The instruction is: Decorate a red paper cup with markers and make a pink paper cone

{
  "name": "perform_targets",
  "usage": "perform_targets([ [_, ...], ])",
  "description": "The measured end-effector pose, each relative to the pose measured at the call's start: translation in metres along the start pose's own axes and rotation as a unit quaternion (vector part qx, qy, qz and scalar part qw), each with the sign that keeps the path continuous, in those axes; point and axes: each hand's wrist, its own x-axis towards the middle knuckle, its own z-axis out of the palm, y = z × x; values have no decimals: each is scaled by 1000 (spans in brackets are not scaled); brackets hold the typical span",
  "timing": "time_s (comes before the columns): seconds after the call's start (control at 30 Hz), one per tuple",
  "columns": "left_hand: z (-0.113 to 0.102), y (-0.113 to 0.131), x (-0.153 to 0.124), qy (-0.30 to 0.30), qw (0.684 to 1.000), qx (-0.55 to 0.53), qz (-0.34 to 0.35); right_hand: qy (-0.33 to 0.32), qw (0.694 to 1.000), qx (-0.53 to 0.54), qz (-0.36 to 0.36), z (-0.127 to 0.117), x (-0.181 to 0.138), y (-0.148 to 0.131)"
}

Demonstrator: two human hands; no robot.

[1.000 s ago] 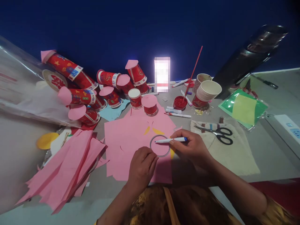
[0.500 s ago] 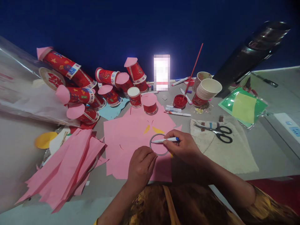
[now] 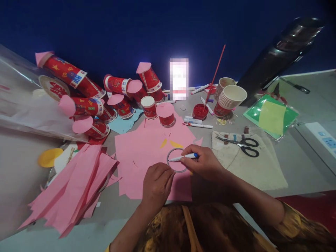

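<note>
1. The right hand [image 3: 201, 158], closed, gripped a marker [image 3: 190, 156], tip inside a gray ring [image 3: 181, 171].
2. The left hand [image 3: 157, 182], fingers bunched, held the ring's rim.
3. The ring lay on pink paper [image 3: 143, 148], toward the table's [image 3: 312, 164] front edge.

on the grey tabletop [image 3: 296, 154], black-handled metal scissors [image 3: 237, 142] atop a flat cream cloth [image 3: 258, 171]; beyond, stacked white-rimmed paper cups [image 3: 231, 99] near a round red pot [image 3: 200, 111] with a thin slanting red stick [image 3: 215, 75].
</note>
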Motion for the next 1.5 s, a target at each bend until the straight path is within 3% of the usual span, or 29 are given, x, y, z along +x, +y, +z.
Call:
perform_targets([
  [0.27,-2,0,0,-3,1000,13,1,-62,998,1,25,-10,1,-5],
  [0.6,-2,0,3,5,1000,21,7,-171,980,-95,-19,-36,23,-20],
  [0.97,0,-2,-1,-2,1000,17,-4,-242,970,-24,-32,-32,44,-20],
  [1.13,1,-3,-3,-1,1000,5,-4,-245,965,-78,-48,-33,49,-23],
  [1.5,3,-4,-3,7,1000,7,-5,-303,919,-221,-119,-35,70,-36],
])
